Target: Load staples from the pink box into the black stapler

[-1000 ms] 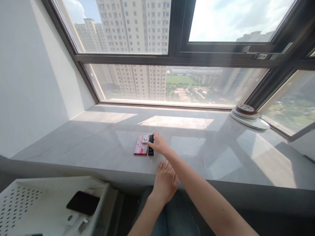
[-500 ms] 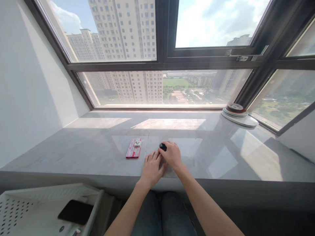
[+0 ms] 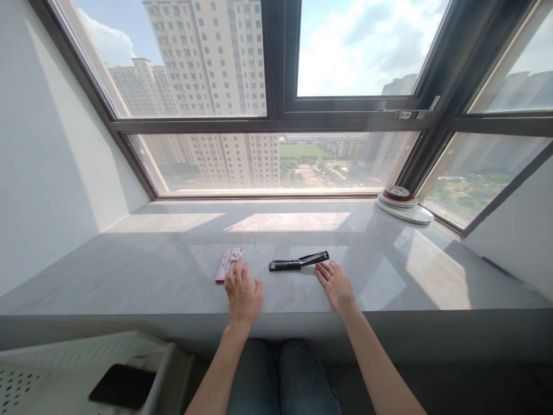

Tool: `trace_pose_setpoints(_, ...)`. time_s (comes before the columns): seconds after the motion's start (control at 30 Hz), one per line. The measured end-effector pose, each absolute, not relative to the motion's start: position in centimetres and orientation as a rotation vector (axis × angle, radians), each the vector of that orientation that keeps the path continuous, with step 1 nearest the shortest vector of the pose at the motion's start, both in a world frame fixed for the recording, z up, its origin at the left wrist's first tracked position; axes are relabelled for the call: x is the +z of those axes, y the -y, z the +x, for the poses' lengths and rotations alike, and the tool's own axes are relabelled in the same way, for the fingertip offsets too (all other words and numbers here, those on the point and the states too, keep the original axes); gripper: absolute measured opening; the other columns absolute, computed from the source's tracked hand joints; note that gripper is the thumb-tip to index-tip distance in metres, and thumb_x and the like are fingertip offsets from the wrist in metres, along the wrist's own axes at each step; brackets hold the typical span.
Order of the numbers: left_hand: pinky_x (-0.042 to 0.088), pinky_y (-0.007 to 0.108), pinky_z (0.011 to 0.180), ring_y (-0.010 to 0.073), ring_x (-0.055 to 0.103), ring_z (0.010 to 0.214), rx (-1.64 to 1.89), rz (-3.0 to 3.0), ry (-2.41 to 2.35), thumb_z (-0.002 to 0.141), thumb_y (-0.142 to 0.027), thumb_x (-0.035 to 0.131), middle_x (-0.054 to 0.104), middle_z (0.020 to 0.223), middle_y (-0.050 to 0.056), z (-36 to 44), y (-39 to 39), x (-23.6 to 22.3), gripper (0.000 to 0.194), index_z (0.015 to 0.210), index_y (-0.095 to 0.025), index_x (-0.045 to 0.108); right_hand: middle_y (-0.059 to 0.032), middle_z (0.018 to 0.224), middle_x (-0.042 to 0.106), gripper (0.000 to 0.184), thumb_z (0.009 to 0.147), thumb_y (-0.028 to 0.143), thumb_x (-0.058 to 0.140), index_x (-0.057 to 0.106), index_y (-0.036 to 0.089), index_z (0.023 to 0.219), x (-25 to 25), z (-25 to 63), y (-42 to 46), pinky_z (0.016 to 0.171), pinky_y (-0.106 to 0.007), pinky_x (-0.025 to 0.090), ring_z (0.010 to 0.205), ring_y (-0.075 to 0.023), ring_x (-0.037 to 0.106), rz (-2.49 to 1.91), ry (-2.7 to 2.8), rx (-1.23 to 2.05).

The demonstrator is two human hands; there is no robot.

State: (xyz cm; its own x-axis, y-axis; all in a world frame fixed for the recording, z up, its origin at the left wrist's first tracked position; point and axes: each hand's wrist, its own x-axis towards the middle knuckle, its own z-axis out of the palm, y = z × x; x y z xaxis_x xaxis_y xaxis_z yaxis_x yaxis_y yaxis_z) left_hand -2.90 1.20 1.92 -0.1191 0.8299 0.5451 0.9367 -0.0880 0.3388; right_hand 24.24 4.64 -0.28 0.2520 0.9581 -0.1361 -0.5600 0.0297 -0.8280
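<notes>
A black stapler (image 3: 298, 262) lies across the grey stone counter, its upper arm swung open and tilted up toward the right. My right hand (image 3: 337, 286) rests just below the stapler's raised right end, palm partly turned up and fingers extended; it holds nothing. The small red-and-white boxes (image 3: 223, 270), which look like staple boxes, lie to the left with a smaller white piece on top. My left hand (image 3: 242, 294) is at their near right edge, thumb apart, fingertips over or touching them; its fingers cover part of the boxes.
A stack of round plates or lids (image 3: 401, 204) stands in the far right corner by the window. Below the counter's front edge at left is a white perforated basket (image 3: 164, 369) with a dark flat phone-like object (image 3: 123, 385) in it.
My hands have moved apart: the left toward the red-and-white boxes, the right to the right. The stapler, earlier mostly hidden under both hands, now lies opened out and released.
</notes>
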Motion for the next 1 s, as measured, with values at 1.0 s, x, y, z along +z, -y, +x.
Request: trace_pose_setpoints(1.0, 0.047, 0.038, 0.097, 0.0240, 0.060, 0.107, -1.190, -2.824, 1.630, 0.082, -0.034, 0.073, 0.070, 0.109, 0.003, -2.6, -3.2, 1.8, 0.033, 0.114, -0.029, 0.070, 0.0029, 0.051, 0.057, 0.044, 0.086, 0.061, 0.064, 0.065, 0.017, 0.083, 0.4, 22.9, -4.4, 0.037, -0.019, 0.023, 0.036, -0.0069, 0.038, -1.584, 1.553, 1.242)
